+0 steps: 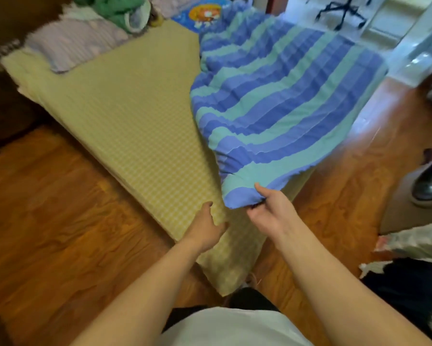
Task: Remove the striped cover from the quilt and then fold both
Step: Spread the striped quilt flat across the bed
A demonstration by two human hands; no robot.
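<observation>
Bedroom, wood floor [47, 208]; low bed [135, 121] under a yellow checked sheet, seen from its near corner.

Item 1: quilt in striped cover [272, 91], blue and teal bands. Lies bunched over the right half of the bed, from the far right edge down to the near corner, where it lifts off the sheet. Cover not yet removed, by the look of it; no bare quilt shows.

Item 2: right hand [270, 208]. Fingers and thumb curled round the near corner of the cover, gripping it and holding it raised just above the bed's near corner. Likely purpose: to find the opening or pull the bundle closer.

Item 3: left hand [207, 226]. Fingers relaxed and spread, holding nothing, resting on or just over the sheet beside the gripped corner; contact cannot be told. Probably placed to take a second grip.

Item 4: lilac pillow [67, 46], far left corner of the bed; green cloth [115, 8] heaped behind it.

Item 5: dark shoe [429, 186] on a mat, floor at right. Chair base [342, 11] beyond the far edge.
</observation>
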